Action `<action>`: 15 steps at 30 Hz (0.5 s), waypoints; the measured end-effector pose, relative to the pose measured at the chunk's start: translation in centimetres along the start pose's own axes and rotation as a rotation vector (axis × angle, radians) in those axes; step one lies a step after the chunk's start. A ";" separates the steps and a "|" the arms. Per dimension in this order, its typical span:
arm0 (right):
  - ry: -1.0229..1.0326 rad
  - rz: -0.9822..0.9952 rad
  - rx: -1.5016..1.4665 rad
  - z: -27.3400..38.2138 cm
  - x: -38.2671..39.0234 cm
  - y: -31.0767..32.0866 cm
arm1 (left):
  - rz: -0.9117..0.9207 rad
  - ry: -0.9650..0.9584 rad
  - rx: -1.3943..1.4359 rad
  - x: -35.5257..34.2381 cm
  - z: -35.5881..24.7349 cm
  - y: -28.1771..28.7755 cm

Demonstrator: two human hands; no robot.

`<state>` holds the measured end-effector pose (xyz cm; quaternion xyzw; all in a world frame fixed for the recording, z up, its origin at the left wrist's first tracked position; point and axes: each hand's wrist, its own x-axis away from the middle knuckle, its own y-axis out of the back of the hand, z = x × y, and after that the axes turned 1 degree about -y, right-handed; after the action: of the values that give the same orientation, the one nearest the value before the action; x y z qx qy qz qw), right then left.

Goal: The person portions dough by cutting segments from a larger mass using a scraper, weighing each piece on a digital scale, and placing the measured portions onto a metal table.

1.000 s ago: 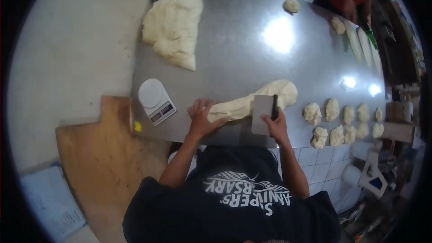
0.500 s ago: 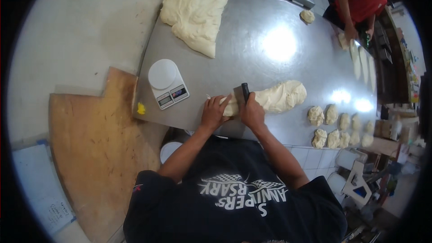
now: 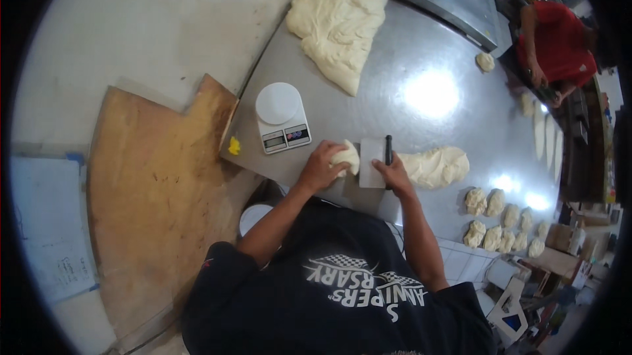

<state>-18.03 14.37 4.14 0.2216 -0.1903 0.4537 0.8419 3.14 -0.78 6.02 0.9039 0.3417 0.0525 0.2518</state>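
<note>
My left hand (image 3: 320, 166) is closed around a small piece of pale dough (image 3: 347, 157), near the front edge of the steel table. Just to its right, my right hand (image 3: 395, 175) grips the black handle of a dough scraper (image 3: 372, 163), whose flat metal blade is turned toward the left. The thick dough roll (image 3: 438, 166) lies right behind that hand, apart from the piece on the left. Beyond my left hand stands a white kitchen scale (image 3: 283, 118) with a bare round platform.
A big dough mass (image 3: 339, 29) rests at the table's far left. Several dough lumps (image 3: 492, 238) sit in two rows at the right, and a single lump (image 3: 485, 61) lies farther back. A person in red (image 3: 559, 46) works at the far right beside long dough strips (image 3: 540, 131).
The scraper has come away from the roll, and its blade now shows flat. A piece of dough is separated and in my left hand. The whole view has shifted.
</note>
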 end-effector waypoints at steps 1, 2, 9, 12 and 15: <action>-0.009 0.015 -0.047 -0.3 0.2 0.4 | -0.066 -0.014 -0.005 -0.4 -0.8 1.8; -0.019 0.029 -0.095 -0.7 0.3 0.4 | -0.130 -0.028 -0.010 -0.9 -1.2 3.6; -0.007 0.047 -0.082 -0.2 0.9 0.6 | -0.210 0.033 -0.355 -7.4 4.0 14.5; -0.015 0.059 -0.135 -0.4 0.6 0.5 | -0.196 0.122 -0.538 -8.2 7.9 13.9; -0.049 0.067 -0.241 -0.4 0.6 0.9 | -0.361 0.174 -0.881 -8.0 4.7 10.0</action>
<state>-18.42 15.42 4.30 0.1233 -0.2715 0.4499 0.8418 4.20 -14.33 7.44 0.6296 0.4581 0.2233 0.5864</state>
